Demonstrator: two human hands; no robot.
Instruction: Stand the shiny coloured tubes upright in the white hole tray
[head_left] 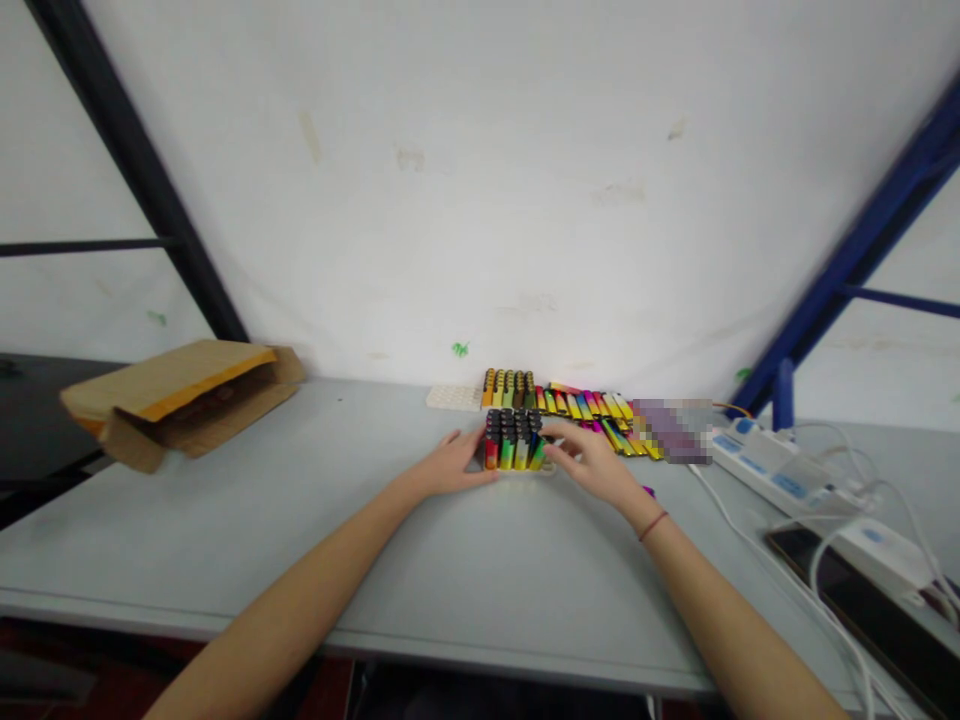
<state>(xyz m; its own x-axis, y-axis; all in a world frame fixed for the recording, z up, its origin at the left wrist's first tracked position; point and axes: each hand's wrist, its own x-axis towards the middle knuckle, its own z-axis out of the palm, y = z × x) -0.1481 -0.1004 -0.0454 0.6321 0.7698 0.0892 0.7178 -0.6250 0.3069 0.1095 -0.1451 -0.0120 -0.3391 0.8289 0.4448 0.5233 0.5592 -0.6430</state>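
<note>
A block of upright lighters point(514, 442) with dark tops and coloured bodies stands in a pale tray point(525, 472) at the middle of the table. My left hand point(456, 464) rests against the left side of this block, thumb along the front edge and fingers apart. On the right side, my right hand point(589, 458) has its thumb and index finger bent around a lighter at the front right corner. Behind stands a second group of upright lighters point(509, 388), partly hidden by the front block. Loose colourful lighters point(581, 404) lie to the right of it.
An opened cardboard box point(195, 395) lies on the left of the grey table point(420, 590). A pale perforated tray point(453, 398) is near the wall. At the right are a power strip point(780, 480), white cables and a dark phone point(862, 600). A blurred patch covers something beside the loose lighters.
</note>
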